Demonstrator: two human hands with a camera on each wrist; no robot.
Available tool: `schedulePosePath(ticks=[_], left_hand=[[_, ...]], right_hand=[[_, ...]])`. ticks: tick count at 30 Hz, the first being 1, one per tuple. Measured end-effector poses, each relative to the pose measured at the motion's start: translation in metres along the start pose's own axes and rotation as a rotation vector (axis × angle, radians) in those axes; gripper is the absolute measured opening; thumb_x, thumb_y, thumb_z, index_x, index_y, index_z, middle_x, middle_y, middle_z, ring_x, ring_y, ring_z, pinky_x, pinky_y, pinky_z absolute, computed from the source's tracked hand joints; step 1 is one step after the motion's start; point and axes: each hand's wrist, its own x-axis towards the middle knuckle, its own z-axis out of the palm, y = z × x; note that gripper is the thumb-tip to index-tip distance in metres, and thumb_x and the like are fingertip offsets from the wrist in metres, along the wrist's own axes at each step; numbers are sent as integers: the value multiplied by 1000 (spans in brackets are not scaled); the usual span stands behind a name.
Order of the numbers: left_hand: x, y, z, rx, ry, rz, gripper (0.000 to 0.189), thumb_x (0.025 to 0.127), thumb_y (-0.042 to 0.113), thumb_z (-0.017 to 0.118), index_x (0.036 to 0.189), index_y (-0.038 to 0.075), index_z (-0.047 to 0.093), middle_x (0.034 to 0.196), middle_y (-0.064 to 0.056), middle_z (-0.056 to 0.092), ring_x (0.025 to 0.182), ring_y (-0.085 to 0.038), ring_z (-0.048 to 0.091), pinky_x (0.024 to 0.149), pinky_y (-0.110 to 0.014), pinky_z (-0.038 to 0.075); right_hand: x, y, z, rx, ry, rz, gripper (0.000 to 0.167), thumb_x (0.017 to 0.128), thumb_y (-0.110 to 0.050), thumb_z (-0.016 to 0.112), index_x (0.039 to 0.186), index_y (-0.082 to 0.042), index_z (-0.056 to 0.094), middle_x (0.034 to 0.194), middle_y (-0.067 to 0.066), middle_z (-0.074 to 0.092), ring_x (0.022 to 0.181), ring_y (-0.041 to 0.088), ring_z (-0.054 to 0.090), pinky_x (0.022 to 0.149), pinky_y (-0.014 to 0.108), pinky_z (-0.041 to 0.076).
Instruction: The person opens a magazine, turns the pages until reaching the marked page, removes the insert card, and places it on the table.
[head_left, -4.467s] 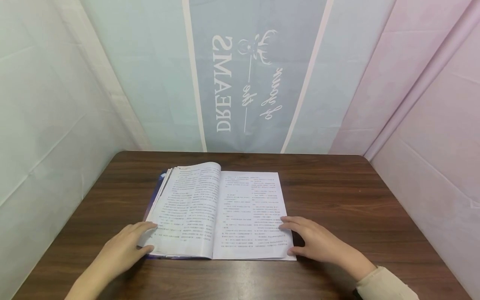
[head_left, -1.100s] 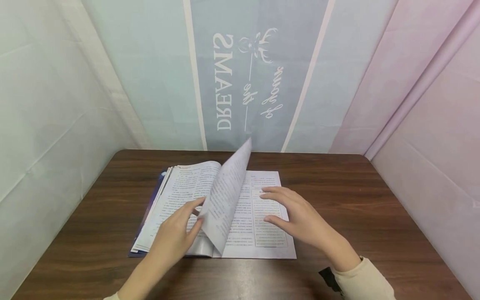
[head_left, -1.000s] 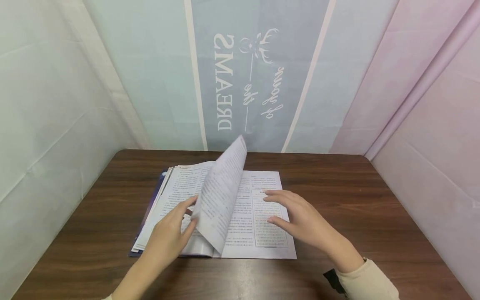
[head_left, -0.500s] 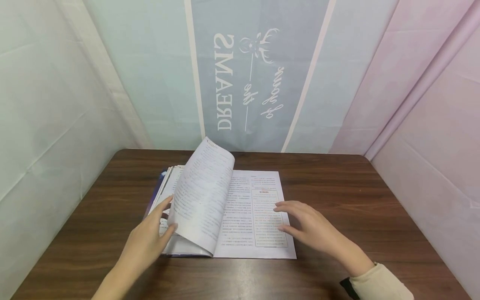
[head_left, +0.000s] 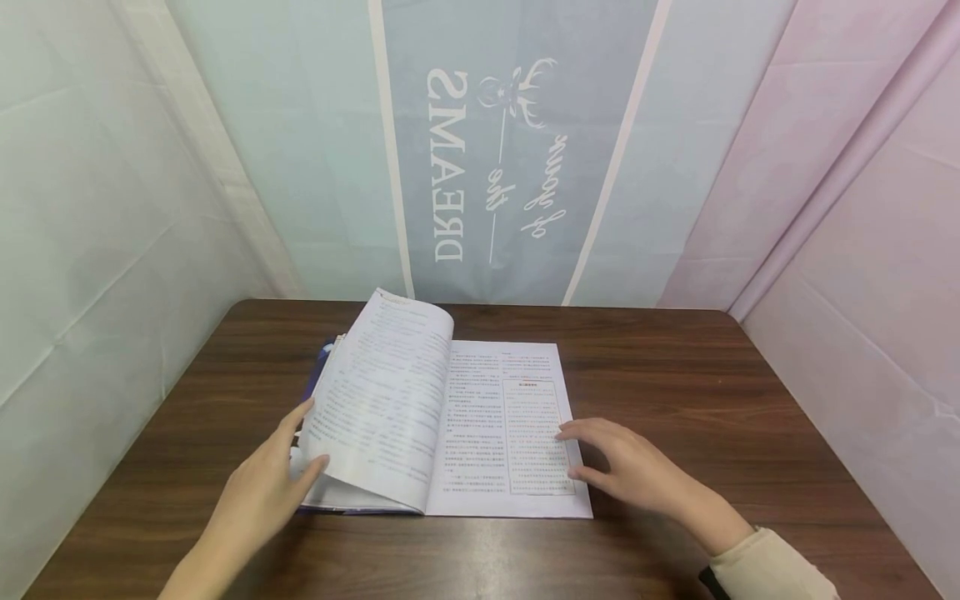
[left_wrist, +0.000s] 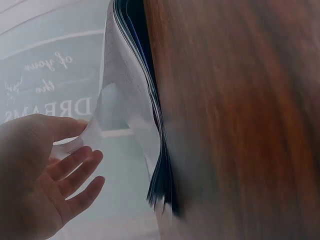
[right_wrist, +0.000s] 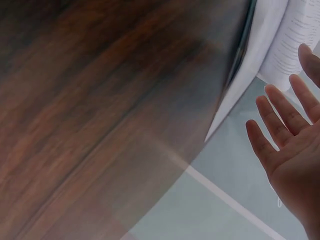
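Note:
A magazine (head_left: 480, 450) lies spread on the wooden table, its pages full of small print. My left hand (head_left: 258, 487) pinches the outer edge of a page (head_left: 382, 392) between thumb and fingers; that page bows up over the left half. In the left wrist view, the left hand (left_wrist: 45, 170) holds the curved page (left_wrist: 120, 95) clear of the stack beneath. At the right page's outer edge, my right hand (head_left: 641, 471) hovers or rests with fingers extended; contact is unclear. The right wrist view shows the right hand (right_wrist: 295, 145) with spread fingers, holding nothing.
A dark brown wooden table (head_left: 697, 400) extends around the magazine. Behind it hangs a pale blue cloth (head_left: 510, 208) with mirrored lettering. White fabric walls (head_left: 90, 250) stand at both sides.
The left hand has drawn a page from right to left across the magazine, exposing a right page with a boxed text. The right hand moved in over the magazine, then back to its right edge.

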Motion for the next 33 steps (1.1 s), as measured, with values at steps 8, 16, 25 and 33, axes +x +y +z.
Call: schedulePosePath(ticks=[8,16,25,33], left_hand=[[-4,-14,0,14,-50,-8,76,84,12,79,146,-1,39,129,-34,56,111,-51,58,80,-65,52],[-3,-29,2,40,-151,-12,74,80,15,83,141,-4,46,133,-33,53,117,-52,54,86,-66,49],[-3,-42,6,88,-256,-35,62,79,19,84,132,1,57,128,-29,58,115,-50,56,84,-64,50],[-3,-45,10,101,-256,-7,56,78,19,85,127,4,62,123,-20,62,114,-45,58,81,-61,52]], right_hand=[[-3,6,6,14,-51,-1,45,83,-19,82,123,-10,65,130,3,63,122,23,57,100,45,49],[-6,10,11,4,-80,-9,52,79,-23,85,125,-11,65,134,5,61,124,26,56,100,47,48],[-9,13,14,27,-190,61,61,77,-26,86,132,-13,62,148,8,49,135,32,45,105,53,42],[-8,16,17,-2,-179,44,60,76,-27,86,130,-13,63,148,9,48,134,33,46,105,54,42]])
